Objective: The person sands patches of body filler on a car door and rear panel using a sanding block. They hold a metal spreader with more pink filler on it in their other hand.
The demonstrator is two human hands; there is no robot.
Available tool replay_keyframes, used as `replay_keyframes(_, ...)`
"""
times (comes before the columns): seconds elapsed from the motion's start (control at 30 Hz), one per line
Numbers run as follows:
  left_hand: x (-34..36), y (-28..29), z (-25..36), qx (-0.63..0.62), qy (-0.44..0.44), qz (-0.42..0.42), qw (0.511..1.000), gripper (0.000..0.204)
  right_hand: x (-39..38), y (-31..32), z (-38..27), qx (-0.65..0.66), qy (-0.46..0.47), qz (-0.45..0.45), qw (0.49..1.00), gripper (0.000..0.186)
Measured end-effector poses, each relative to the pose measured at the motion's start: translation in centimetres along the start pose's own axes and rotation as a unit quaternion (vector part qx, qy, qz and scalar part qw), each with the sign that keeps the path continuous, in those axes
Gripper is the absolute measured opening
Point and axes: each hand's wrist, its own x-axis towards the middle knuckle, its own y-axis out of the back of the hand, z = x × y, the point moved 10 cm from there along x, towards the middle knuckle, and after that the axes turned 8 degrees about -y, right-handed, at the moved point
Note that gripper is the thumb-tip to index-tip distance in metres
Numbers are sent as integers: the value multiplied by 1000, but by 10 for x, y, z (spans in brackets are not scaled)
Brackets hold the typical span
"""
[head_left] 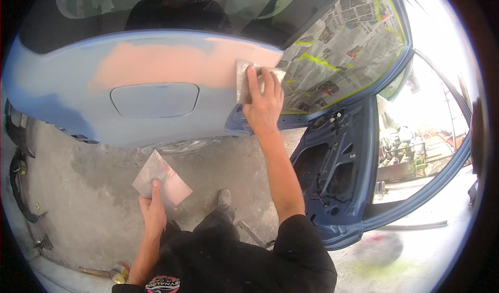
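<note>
My right hand (264, 106) is raised to the blue-grey car panel (62, 74), fingers pressing a thin greyish rectangular spreader (242, 80) near the right end of a broad pink filler patch (156, 64). That patch runs along the panel just below the dark window. Lower and to the left, my left hand (153, 212) grips a flat square plate (165, 176) by its near corner, thumb on top. Pink filler is smeared over the plate's right side. Part of the right-hand spreader is hidden behind my fingers.
Below the patch lies the closed fuel flap (155, 99). Newspaper masking (343, 43) with yellow tape covers the door opening on the right. An open car door (338, 163) stands beside my right arm. A round can (119, 272) sits on the concrete floor (99, 189) at lower left.
</note>
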Motion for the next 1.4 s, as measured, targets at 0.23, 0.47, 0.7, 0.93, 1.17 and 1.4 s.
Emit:
replay_keyframes(0.23,-1,-11,-2,-34,14,-19,999,37,-62,-28,-22,11,-9,-1,1000,82)
replay_keyframes(0.47,21,-63,6,-213,45,-47,975,42,-85,21,-50,409,-159,-249,864,70)
replay_keyframes(0.7,38,-92,45,-256,18,-83,963,39,-88,55,-84,239,34,-364,900,69)
replay_keyframes(0.93,30,-86,71,-87,-118,-56,988,30,-65,78,-98,129,85,-243,958,66)
replay_keyframes(1.17,45,-77,94,-52,-143,22,988,33,-103,61,-120,182,187,-317,912,61)
replay_keyframes(1.4,48,-34,72,-140,-97,59,984,41,-3,25,2,77,-38,-119,989,58)
